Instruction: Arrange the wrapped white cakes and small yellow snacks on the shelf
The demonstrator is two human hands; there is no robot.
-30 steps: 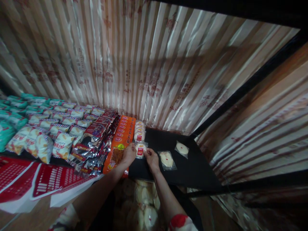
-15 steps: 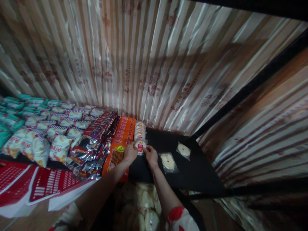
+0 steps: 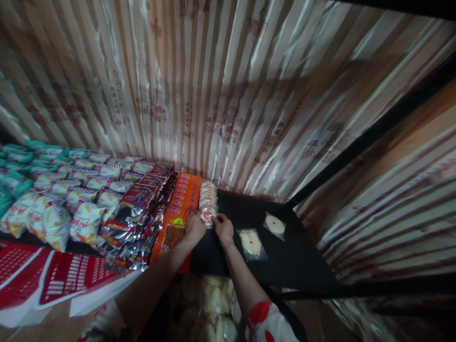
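Snack packs (image 3: 182,200), orange, left of centre; your left hand (image 3: 195,228) has grip pinched on white packet (image 3: 208,217), just below centre, newly slid up to row (image 3: 208,194), now lining up; right hand (image 3: 223,230) pinches opposite edge.

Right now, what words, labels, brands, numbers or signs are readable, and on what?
None is reliably legible.
Teal bags: print blurred.
White snack bags: red lettering, blurred.
Dark red packets: print blurred.
Orange snack packets: print too small.
Packet between left hand and right hand: red print, blurred.
Wall sheeting: reddish characters, blurred.
Clear packets: red marks, too small.
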